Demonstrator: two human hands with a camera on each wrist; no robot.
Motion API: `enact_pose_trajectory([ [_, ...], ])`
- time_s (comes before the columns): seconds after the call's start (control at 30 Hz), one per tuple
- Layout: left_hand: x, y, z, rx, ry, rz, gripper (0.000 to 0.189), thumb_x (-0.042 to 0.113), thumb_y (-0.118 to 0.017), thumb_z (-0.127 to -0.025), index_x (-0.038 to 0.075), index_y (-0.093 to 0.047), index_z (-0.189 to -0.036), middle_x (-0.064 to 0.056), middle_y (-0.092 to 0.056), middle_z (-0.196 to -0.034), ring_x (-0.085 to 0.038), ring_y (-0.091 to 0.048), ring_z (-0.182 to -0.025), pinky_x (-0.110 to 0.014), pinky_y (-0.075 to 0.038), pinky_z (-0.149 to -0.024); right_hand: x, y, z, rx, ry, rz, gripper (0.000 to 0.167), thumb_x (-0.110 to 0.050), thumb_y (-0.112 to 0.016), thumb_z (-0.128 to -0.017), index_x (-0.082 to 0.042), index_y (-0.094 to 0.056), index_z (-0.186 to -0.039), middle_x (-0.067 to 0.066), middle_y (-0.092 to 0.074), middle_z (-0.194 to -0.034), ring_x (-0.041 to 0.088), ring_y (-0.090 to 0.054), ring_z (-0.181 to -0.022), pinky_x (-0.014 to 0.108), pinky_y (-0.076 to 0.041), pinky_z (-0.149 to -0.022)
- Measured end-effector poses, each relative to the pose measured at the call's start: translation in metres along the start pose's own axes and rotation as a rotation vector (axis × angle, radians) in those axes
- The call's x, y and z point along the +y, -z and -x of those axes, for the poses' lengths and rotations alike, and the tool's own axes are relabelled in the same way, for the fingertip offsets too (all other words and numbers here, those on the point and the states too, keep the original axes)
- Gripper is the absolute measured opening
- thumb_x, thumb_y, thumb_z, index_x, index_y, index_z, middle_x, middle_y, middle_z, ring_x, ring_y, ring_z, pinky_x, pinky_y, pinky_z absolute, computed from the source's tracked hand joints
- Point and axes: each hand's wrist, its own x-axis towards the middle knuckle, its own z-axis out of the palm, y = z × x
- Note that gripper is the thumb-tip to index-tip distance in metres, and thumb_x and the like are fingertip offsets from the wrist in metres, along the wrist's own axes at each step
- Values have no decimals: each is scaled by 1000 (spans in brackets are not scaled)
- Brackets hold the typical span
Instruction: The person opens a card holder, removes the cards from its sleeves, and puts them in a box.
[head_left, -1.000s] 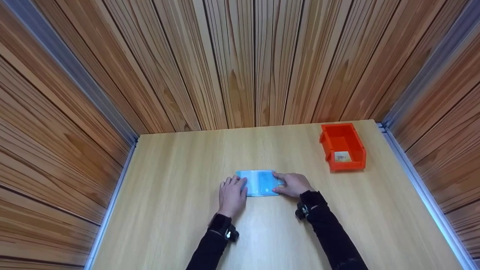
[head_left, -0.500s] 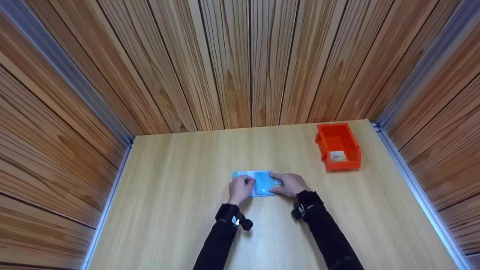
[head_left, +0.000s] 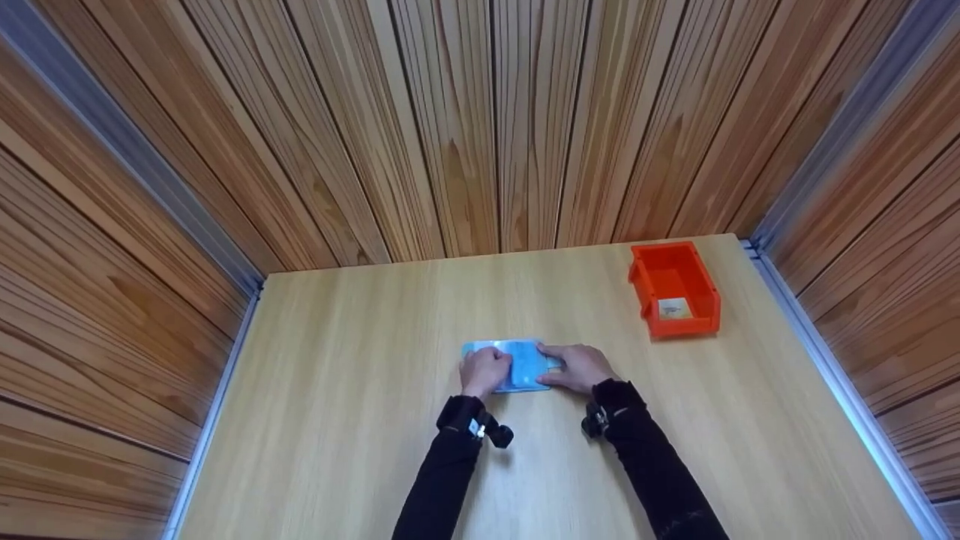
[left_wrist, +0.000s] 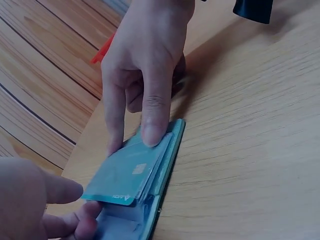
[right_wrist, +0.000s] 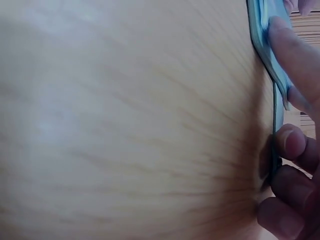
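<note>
A blue card holder (head_left: 531, 364) with clear sleeves lies open on the table, between both hands. In the left wrist view, a teal chip card (left_wrist: 122, 175) sits partly out of one of its sleeves. My left hand (head_left: 484, 370), fingers curled, pinches the near end of that card; its fingertips show at the card's corner in the left wrist view. My right hand (head_left: 582, 368) grips the holder's right end, thumb and index finger (left_wrist: 156, 107) on its edges. Seen from the right wrist, the other fingers (right_wrist: 290, 190) bend beside the holder's edge.
An orange open-front bin (head_left: 675, 291) with a pale label inside stands at the back right of the wooden table (head_left: 337, 390). Wood-panelled walls (head_left: 465, 135) enclose the table at the back and both sides.
My left hand has shifted right from the holder's left edge onto its middle, and its fingers have curled in to pinch the card. My right hand keeps its place on the holder.
</note>
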Motion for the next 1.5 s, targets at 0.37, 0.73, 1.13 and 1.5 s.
enact_pose_trajectory([
  [0.37, -4, -12, 4, 97, -82, -84, 19, 24, -70, -98, 12, -76, -84, 0, -68, -84, -22, -53, -91, -42, -40, -91, 1, 1, 1, 21, 10, 10, 76, -50, -82, -84, -24, -54, -151, 8, -61, -147, 31, -60, -132, 52, -45, -109],
  [0.73, -14, -6, 2, 43, -107, -85, 22, 22, -62, -103, 9, -69, -86, -2, -61, -88, -23, -51, -96, -41, -40, -91, 0, 0, 1, 39, 11, -12, 76, -49, -84, -83, -25, -56, -149, 7, -62, -146, 31, -60, -133, 51, -45, -110],
  [1.13, -31, 30, 3, -19, -60, 3, 26, 20, -59, -105, 13, -59, -80, -1, -51, -83, -22, -47, -92, -35, -37, -80, 1, -2, 1, 47, 18, -21, 76, -48, -84, -82, -24, -56, -149, 6, -61, -147, 30, -59, -134, 51, -45, -111],
  [1.5, -62, 58, 5, 1, -45, 99, 18, 18, -59, -105, 11, -63, -90, -2, -56, -92, -23, -47, -100, -35, -38, -84, 1, -2, 2, 71, 52, 11, 74, -47, -85, -82, -22, -59, -147, 10, -64, -143, 33, -62, -130, 52, -47, -106],
])
